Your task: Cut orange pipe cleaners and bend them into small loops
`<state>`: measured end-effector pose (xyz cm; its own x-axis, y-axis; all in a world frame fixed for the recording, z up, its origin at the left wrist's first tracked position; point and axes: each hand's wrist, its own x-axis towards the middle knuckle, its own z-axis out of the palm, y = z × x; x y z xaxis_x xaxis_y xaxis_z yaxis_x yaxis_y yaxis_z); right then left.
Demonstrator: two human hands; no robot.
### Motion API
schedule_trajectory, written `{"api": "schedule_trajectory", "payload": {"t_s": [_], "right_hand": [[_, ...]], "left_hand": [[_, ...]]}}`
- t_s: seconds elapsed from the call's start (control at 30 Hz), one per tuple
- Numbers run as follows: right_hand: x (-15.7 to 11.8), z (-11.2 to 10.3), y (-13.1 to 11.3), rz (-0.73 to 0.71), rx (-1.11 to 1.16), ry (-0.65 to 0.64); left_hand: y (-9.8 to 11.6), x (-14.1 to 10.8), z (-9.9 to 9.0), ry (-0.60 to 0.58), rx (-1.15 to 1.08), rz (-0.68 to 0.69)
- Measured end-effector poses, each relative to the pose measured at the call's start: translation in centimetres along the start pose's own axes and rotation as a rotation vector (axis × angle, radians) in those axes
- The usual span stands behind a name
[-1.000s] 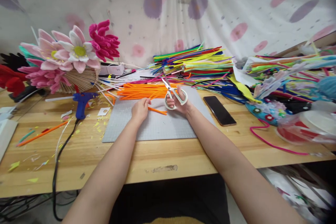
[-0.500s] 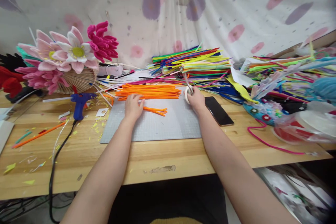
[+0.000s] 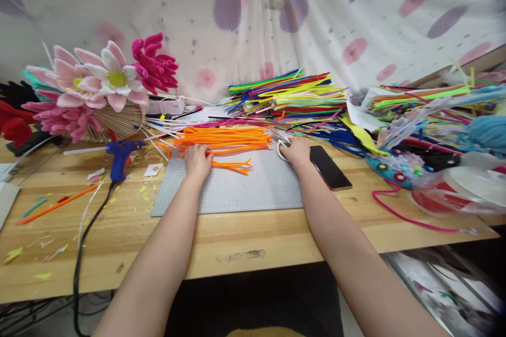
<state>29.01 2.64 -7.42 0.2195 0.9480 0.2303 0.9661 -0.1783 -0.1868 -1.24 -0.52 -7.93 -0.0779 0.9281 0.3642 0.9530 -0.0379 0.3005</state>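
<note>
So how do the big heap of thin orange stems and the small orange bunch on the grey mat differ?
The big heap of thin orange stems holds many; the small orange bunch, only a few. The heap lies along the grey mat's far edge, the bunch nearer its middle. The heap is packed close, while the bunch's right ends fan apart. Both are orange and run roughly left to right.

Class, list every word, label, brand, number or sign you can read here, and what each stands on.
No text can be read.
Grey gridded cutting mat: any markings are too small.
White-handled metal scissors: no readable brand.
Black rectangular phone: no lettering visible.
Blue plastic glue gun: no readable label.
</note>
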Motion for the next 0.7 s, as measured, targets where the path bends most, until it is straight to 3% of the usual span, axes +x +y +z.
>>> {"api": "schedule_trajectory", "payload": {"t_s": [0.3,0.57,0.7], "right_hand": [[0.4,1.2,0.5,0.052,0.133,0.06],[0.4,1.7,0.3,0.015,0.154,0.072],[0.3,1.6,0.0,0.067,0.187,0.076]], "left_hand": [[-0.4,-0.1,-0.2,0.112,-0.124,0.041],[0.3,-0.4,-1.5,0.494,-0.272,0.055],[0.7,-0.8,-1.9,0.609,-0.278,0.086]]}}
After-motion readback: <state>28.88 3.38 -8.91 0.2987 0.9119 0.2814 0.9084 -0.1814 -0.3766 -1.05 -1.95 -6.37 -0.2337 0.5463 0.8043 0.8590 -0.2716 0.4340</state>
